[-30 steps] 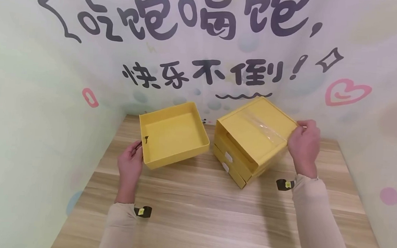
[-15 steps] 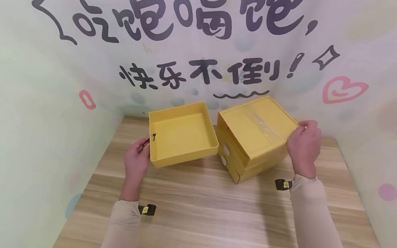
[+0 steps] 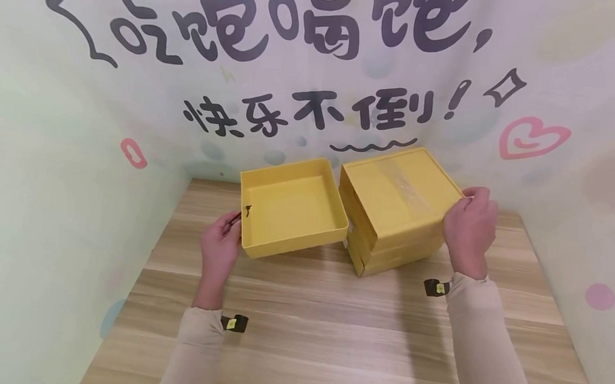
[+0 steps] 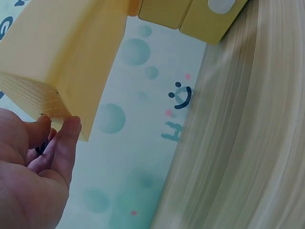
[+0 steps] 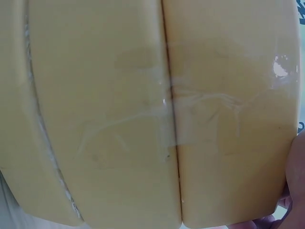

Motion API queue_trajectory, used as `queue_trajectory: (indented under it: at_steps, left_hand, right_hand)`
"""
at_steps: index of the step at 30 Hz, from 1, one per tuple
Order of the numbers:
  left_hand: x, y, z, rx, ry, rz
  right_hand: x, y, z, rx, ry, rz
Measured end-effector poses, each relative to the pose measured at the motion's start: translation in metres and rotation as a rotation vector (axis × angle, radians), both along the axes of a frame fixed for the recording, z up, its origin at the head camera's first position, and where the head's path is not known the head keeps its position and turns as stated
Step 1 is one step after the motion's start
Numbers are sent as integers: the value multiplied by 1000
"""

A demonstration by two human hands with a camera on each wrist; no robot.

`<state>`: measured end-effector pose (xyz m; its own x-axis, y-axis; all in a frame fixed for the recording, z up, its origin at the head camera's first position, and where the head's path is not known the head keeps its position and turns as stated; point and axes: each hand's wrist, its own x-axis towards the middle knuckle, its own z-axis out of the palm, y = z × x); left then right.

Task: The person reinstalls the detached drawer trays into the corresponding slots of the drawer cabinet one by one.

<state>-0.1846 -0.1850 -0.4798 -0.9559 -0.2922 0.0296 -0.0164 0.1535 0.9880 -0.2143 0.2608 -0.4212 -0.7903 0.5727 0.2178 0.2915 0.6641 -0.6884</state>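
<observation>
An empty yellow drawer (image 3: 298, 206), tilted and raised over the table, is held at its left wall by my left hand (image 3: 221, 242). A small black piece (image 3: 248, 211) shows inside that wall. In the left wrist view, thumb and fingers of the left hand (image 4: 35, 167) pinch the lower end of the drawer (image 4: 88, 71). To the right stands a yellow drawer cabinet (image 3: 421, 193), its top opening turned toward the drawer. My right hand (image 3: 470, 234) grips its back right corner. Clear tape crosses the cabinet's surface (image 5: 109, 119) in the right wrist view.
Both things are at the back of a wood-grain table (image 3: 299, 332), close to a printed wall cloth (image 3: 315, 69). Cloth walls also flank the table left and right. A black wrist camera (image 3: 235, 324) sits on the left wrist, another camera (image 3: 435, 288) on the right.
The drawer has moved right with my left hand, and its right edge now overlaps the cabinet's front. The cabinet has turned so less of its front shows; my right hand stays at its corner.
</observation>
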Motion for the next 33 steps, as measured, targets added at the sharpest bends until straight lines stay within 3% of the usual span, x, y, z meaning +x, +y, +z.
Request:
queue_trajectory:
  at_steps: [21, 33]
  left_hand:
    - [-12, 19, 2, 19, 0, -66]
    - [-14, 27, -1, 16, 35, -60]
  right_hand:
    - [7, -2, -3, 29, -3, -8]
    - [8, 0, -6, 32, 12, -10]
